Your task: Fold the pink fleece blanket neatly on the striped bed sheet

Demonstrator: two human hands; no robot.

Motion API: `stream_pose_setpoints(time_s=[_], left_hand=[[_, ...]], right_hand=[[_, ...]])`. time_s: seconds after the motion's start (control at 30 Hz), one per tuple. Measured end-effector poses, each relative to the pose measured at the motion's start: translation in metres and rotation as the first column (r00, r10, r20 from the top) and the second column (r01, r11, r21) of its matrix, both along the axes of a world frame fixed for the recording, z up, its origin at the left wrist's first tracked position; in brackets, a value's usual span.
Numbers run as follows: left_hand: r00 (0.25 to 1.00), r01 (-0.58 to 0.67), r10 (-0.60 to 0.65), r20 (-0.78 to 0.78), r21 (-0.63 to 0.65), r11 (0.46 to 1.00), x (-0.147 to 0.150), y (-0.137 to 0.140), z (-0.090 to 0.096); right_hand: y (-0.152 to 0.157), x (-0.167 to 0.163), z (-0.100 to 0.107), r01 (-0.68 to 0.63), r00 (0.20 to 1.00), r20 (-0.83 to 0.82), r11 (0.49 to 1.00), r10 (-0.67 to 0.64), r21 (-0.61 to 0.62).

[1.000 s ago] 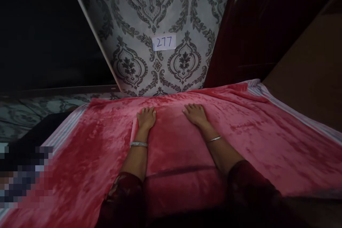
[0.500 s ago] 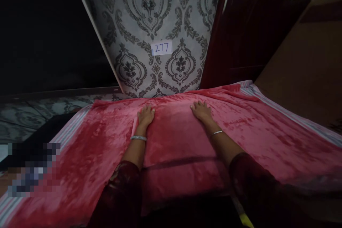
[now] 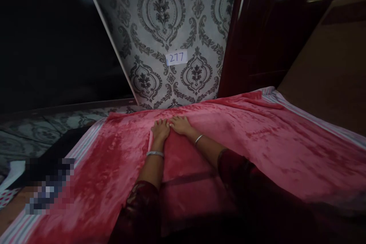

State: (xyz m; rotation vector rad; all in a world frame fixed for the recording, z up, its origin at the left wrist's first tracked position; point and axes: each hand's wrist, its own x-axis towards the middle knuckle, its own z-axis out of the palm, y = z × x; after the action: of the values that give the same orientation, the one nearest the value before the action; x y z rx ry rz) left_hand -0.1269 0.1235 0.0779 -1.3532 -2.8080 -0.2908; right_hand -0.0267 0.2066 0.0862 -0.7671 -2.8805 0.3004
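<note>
A folded piece of red cloth (image 3: pixel 185 156) lies on a larger plush pink-red blanket (image 3: pixel 122 175) with striped borders. My left hand (image 3: pixel 161 129) rests flat at the far left corner of the folded cloth, fingers stretched out. Close beside it, my right hand (image 3: pixel 180 125) lies palm down near the cloth's far edge, fingers apart. The two hands nearly touch. Neither grips anything. Each wrist wears a silvery bangle, and dark red sleeves cover the forearms. The near end of the folded cloth is lost in shadow.
Patterned wallpaper (image 3: pixel 168 26) with a paper label "277" (image 3: pixel 176 58) rises behind the blanket. A large dark screen (image 3: pixel 57 42) stands at left, a dark red door (image 3: pixel 257 38) at back right, and a brown panel (image 3: pixel 331 57) at far right. A pixelated patch hides something at lower left.
My right hand has slid left across the folded cloth until it is beside my left hand. The left hand stays at its corner. The camera view has shifted slightly.
</note>
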Motion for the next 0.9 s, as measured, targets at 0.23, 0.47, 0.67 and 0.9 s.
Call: stream_pose_setpoints(time_s=[0.23, 0.47, 0.67, 0.9], left_hand=[[1.0, 0.007, -0.008, 0.027, 0.044, 0.999, -0.007, 0.0, -0.007], [0.997, 0.014, -0.017, 0.069, 0.056, 0.998, -0.004, 0.0, -0.003], [0.996, -0.035, 0.029, 0.087, 0.065, 0.997, -0.003, 0.001, 0.008], [0.989, 0.145, -0.141, -0.04, 0.143, 0.979, 0.025, -0.041, 0.026]], right_hand=[[0.064, 0.076, -0.014, 0.258, 0.962, 0.082, 0.965, -0.262, 0.053], [0.099, 0.176, -0.026, 0.624, 0.78, 0.115, 0.778, -0.616, -0.065], [0.075, 0.191, -0.006, 0.612, 0.791, -0.042, 0.79, -0.61, 0.039], [-0.051, 0.107, 0.005, 0.107, 0.989, -0.107, 0.992, -0.1, 0.06]])
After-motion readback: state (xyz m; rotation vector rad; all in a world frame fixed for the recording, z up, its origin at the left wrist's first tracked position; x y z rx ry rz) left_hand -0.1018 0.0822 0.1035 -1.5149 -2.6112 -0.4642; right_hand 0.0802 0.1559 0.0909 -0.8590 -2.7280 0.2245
